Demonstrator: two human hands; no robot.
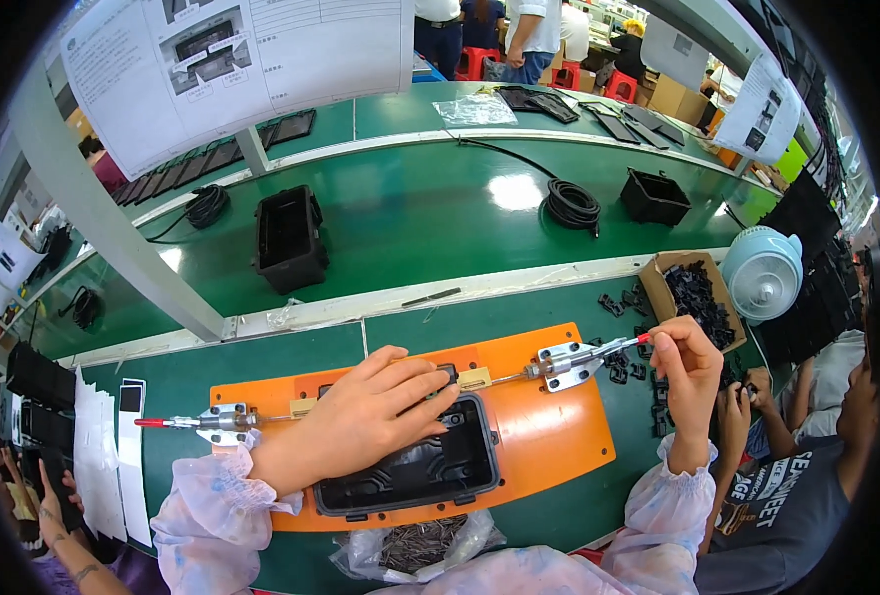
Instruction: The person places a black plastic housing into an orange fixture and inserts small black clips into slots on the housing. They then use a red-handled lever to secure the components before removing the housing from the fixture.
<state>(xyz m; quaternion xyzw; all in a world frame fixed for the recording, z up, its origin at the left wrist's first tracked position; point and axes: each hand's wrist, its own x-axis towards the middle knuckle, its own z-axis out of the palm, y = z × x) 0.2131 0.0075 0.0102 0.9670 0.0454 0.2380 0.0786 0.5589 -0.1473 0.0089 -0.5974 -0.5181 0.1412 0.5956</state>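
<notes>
A black plastic box (484, 436), its hollow side up, sits on an orange fixture plate (559, 451). My left hand (375, 407) lies across the box's far edge with fingers stretched out, covering part of its rim. At the plate's right end is a metal toggle clamp (567, 365), its rod pointing left toward a brass-coloured block (474, 378) by the box. My right hand (688, 372) pinches this clamp's red-tipped handle. Another toggle clamp (227, 423) with a red handle is fixed at the plate's left end; my left hand partly hides the block beside it.
A plastic bag of screws (425, 545) lies at the near edge. To the right are a carton of black parts (698, 297), loose clips and a blue fan (762, 273). Black boxes (291, 238) and coiled cables (571, 205) rest on the green line beyond. Co-workers sit on both sides.
</notes>
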